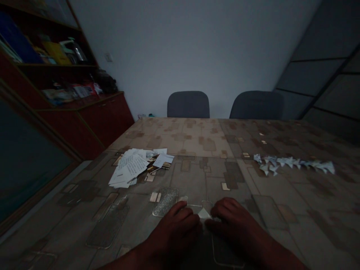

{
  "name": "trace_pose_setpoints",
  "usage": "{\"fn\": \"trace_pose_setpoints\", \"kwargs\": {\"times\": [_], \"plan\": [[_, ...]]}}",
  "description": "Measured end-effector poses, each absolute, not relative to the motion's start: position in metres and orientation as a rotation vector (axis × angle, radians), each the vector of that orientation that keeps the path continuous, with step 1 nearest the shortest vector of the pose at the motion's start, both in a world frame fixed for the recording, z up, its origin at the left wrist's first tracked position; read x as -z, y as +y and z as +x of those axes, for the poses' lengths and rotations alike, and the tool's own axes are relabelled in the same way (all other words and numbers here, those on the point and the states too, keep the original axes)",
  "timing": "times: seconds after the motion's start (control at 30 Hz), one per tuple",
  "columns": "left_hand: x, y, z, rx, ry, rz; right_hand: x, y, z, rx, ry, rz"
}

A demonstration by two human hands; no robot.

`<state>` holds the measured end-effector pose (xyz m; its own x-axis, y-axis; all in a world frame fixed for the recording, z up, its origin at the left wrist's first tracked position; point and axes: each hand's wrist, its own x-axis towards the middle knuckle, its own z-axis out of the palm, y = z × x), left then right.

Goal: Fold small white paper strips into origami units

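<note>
Between my two hands, near the front of the table, is a small piece of folded white paper (pixel 204 214) with a pointed top. My left hand (pixel 180 227) is closed on its left side, fingers curled and pressed together. My right hand (pixel 229 219) pinches it from the right. The lower part of the paper is hidden behind my fingers. Off to the left lies a loose pile of printed paper pieces (pixel 131 167). On the right, several small folded paper pieces (pixel 289 162) stand in a row.
A patterned cloth covers the table (pixel 185 137). Beyond its far edge are two grey chairs, a left one (pixel 188 105) and a right one (pixel 257 105), against a pale wall. A red cabinet (pixel 105 120) with full shelves stands at the left.
</note>
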<state>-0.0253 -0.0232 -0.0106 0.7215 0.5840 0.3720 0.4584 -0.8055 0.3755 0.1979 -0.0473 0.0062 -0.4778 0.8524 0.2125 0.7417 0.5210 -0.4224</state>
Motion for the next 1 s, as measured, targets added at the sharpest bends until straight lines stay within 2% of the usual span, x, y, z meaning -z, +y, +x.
{"fn": "trace_pose_setpoints", "kwargs": {"times": [0.2,0.4,0.5,0.83,1.0], "plan": [[0.008,-0.018,-0.03,-0.653,0.777,2.709,0.002,-0.049,0.199,-0.13,-2.562,-1.106],[-0.001,-0.007,-0.032,-0.552,0.654,2.8,-0.002,-0.042,0.204,-0.234,-2.488,-1.132],[-0.006,-0.001,-0.031,-0.582,0.635,2.836,-0.008,-0.032,0.204,-0.256,-2.525,-1.035],[-0.012,0.01,-0.033,-0.564,0.478,3.082,-0.003,-0.034,0.203,-0.42,-2.518,-1.107],[-0.011,0.009,-0.028,-0.607,0.501,3.0,0.007,-0.033,0.206,-0.343,-2.523,-1.097]]}}
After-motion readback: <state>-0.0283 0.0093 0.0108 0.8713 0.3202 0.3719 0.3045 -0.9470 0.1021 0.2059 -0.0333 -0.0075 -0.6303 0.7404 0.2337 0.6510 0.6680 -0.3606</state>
